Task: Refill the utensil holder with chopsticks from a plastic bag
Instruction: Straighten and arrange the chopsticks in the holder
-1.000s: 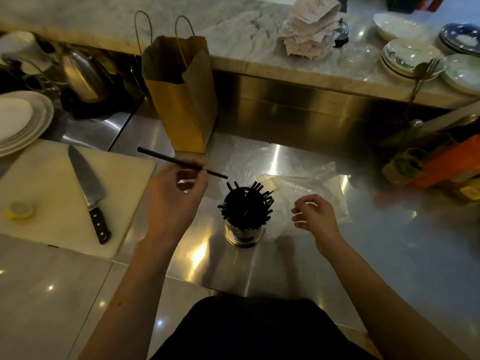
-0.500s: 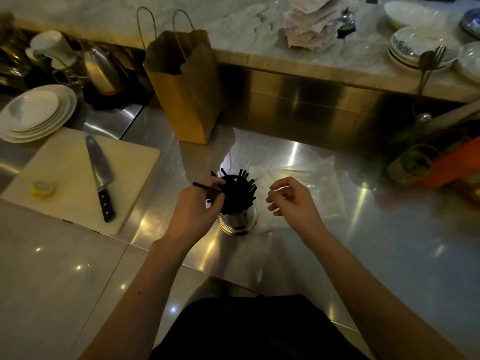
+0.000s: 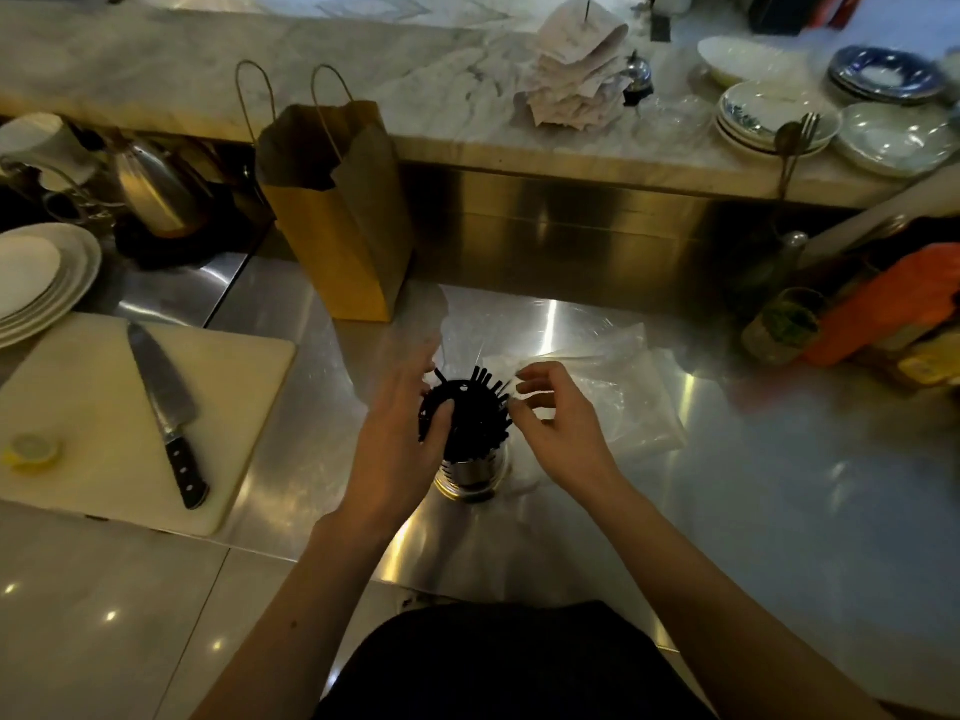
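Observation:
A round metal utensil holder point(image 3: 471, 472) stands on the steel counter, packed with several black chopsticks point(image 3: 475, 407) that fan out at the top. My left hand point(image 3: 397, 428) rests against the left side of the bundle, fingers spread, thumb touching the sticks. On the holder's right, my right hand point(image 3: 561, 426) has its fingers curled at the chopstick tips. A flat clear plastic bag point(image 3: 631, 392) lies on the counter just behind and to the right of the holder; it looks empty.
A brown paper bag point(image 3: 337, 210) stands behind the holder. To the left lies a cutting board point(image 3: 98, 433) with a knife point(image 3: 166, 413) and a lemon piece point(image 3: 34, 449). Plates point(image 3: 36, 280) are stacked far left, a jar point(image 3: 782, 324) and orange packaging point(image 3: 893, 304) right.
One second ago my left hand held a single chopstick above the counter. It put the stick into the holder and now rests open against the bundle. My right hand moved in to the holder.

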Available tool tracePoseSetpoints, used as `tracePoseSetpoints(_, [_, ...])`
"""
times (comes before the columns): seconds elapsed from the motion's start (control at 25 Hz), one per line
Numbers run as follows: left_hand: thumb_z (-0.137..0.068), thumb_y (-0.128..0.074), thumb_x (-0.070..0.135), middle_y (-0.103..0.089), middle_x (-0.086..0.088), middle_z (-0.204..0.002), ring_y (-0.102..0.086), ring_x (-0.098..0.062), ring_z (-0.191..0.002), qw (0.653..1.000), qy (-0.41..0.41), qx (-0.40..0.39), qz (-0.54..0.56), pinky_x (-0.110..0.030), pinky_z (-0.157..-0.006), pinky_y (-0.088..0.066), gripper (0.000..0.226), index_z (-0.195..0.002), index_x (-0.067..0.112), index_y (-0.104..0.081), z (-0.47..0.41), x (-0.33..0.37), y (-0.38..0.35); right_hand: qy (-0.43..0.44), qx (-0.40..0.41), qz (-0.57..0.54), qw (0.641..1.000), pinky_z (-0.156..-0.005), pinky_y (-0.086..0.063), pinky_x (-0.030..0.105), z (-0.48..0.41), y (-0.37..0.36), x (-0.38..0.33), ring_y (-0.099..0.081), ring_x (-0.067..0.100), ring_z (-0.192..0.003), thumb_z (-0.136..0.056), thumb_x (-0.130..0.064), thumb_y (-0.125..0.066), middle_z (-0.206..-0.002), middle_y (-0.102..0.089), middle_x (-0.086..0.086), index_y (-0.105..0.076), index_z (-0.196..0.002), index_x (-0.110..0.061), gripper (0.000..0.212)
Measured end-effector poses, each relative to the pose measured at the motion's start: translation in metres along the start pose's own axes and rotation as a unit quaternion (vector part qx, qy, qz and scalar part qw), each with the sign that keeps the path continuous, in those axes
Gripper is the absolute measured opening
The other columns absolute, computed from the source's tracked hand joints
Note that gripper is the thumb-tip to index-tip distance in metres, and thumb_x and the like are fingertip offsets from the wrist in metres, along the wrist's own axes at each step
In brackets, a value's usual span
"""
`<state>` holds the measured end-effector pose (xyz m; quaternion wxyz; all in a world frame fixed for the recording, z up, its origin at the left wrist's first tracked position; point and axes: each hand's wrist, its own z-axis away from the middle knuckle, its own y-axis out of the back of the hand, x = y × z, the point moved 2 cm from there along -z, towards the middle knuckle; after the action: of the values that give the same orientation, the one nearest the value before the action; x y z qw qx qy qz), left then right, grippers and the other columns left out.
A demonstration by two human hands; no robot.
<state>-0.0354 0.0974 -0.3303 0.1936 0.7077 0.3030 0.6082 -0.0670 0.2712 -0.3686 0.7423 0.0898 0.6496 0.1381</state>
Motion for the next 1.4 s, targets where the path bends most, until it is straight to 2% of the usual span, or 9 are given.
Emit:
tracePoseSetpoints(0.16, [-0.097,-0.051,0.032,-0.033,0.001,-0.151,-0.036,-0.015,-0.136,0.996,-0.046,-0.070,-0.033,-0.037,-0.111,-0.039,0.054,-0.146,0.028,-0.030,-0.003,-0.026,-0.002,0.008,-0.037,0.010,0.999,-0.104,-0.043,0.027,0.005,-0.019,-0.002,-0.043,0.006,-0.131,-0.095,-0.029,-0.056,-0.143,-0.045,-0.006,-0.038,-0.140,-0.025,0.050])
tracePoseSetpoints(0.32, [-0.080,-0.064,0.055,-0.014,0.018,-0.159,-0.022,0.001,-0.139,0.975,0.038,-0.196,0.102,-0.008,-0.106,-0.021,0.094,-0.152,0.035,-0.007,-0.001,-0.047,0.001,-0.003,-0.078,-0.011,0.997,-0.113,-0.036,0.037,0.012,-0.029,-0.002,-0.036,0.009,-0.138,-0.095,-0.033,-0.053,-0.151,-0.037,-0.007,-0.029,-0.147,-0.028,0.057])
tracePoseSetpoints(0.48, [-0.054,-0.088,0.055,-0.014,0.014,-0.161,-0.023,-0.009,-0.146,0.962,0.054,-0.239,0.121,-0.034,-0.119,-0.025,0.136,-0.152,0.037,0.006,0.002,-0.071,-0.005,-0.012,-0.092,-0.007,0.996,-0.116,-0.030,0.033,0.017,-0.025,0.006,-0.027,0.007,-0.142,-0.080,-0.053,-0.063,-0.157,-0.024,-0.014,-0.015,-0.149,-0.038,0.086])
tracePoseSetpoints(0.6, [-0.048,-0.091,0.054,-0.019,0.010,-0.161,-0.025,-0.012,-0.146,0.959,0.085,-0.235,0.133,-0.042,-0.118,-0.028,0.143,-0.151,0.039,0.008,0.001,-0.083,-0.011,-0.025,-0.124,0.026,0.992,-0.118,-0.024,0.033,0.016,-0.020,0.015,-0.019,0.006,-0.145,-0.065,-0.062,-0.074,-0.159,-0.013,-0.019,-0.005,-0.150,-0.041,0.111])
tracePoseSetpoints(0.76, [-0.054,-0.089,0.052,-0.031,0.008,-0.156,-0.033,-0.011,-0.141,0.952,0.079,-0.267,0.131,-0.034,-0.115,-0.032,0.133,-0.153,0.032,-0.003,-0.009,-0.091,-0.017,-0.050,-0.176,0.095,0.979,-0.120,-0.021,0.038,0.008,-0.017,0.022,-0.014,0.010,-0.147,-0.059,-0.056,-0.082,-0.161,-0.006,-0.016,0.001,-0.152,-0.035,0.126])
tracePoseSetpoints(0.92, [-0.053,-0.086,0.057,-0.047,0.008,-0.143,-0.046,-0.011,-0.130,0.953,0.045,-0.278,0.114,-0.040,-0.109,-0.041,0.111,-0.146,0.031,-0.032,-0.022,-0.097,-0.021,-0.028,-0.221,0.149,0.963,-0.113,-0.016,0.023,-0.002,-0.017,0.016,-0.011,0.010,-0.146,-0.066,-0.045,-0.083,-0.162,-0.005,-0.008,0.006,-0.152,-0.031,0.124])
tracePoseSetpoints(1.04, [-0.054,-0.083,0.061,-0.042,0.007,-0.142,-0.043,-0.009,-0.129,0.944,0.026,-0.315,0.092,-0.029,-0.108,-0.040,0.108,-0.145,0.035,-0.031,-0.033,-0.098,-0.022,-0.011,-0.241,0.156,0.958,-0.111,-0.019,0.020,-0.014,-0.018,0.013,-0.013,0.004,-0.142,-0.070,-0.045,-0.081,-0.160,-0.007,-0.012,0.006,-0.152,-0.030,0.120])
tracePoseSetpoints(1.28, [-0.062,-0.082,0.056,-0.053,0.006,-0.126,-0.053,-0.010,-0.115,0.949,-0.003,-0.310,0.064,-0.034,-0.099,-0.049,0.084,-0.136,0.041,-0.045,-0.048,-0.102,-0.022,-0.003,-0.258,0.158,0.953,-0.086,-0.030,-0.007,-0.023,-0.021,0.004,-0.040,-0.007,-0.122,-0.083,-0.030,-0.072,-0.138,-0.038,-0.017,-0.020,-0.145,-0.033,0.080])
tracePoseSetpoints(1.4, [-0.064,-0.085,0.045,-0.060,0.003,-0.110,-0.058,-0.012,-0.103,0.952,-0.005,-0.298,0.075,-0.040,-0.091,-0.052,0.059,-0.116,0.042,-0.057,-0.051,-0.100,-0.021,-0.013,-0.247,0.150,0.957,-0.105,-0.034,0.015,-0.026,-0.023,0.012,-0.035,0.011,-0.137,-0.084,-0.041,-0.068,-0.151,-0.038,-0.008,-0.018,-0.151,-0.032,0.084])
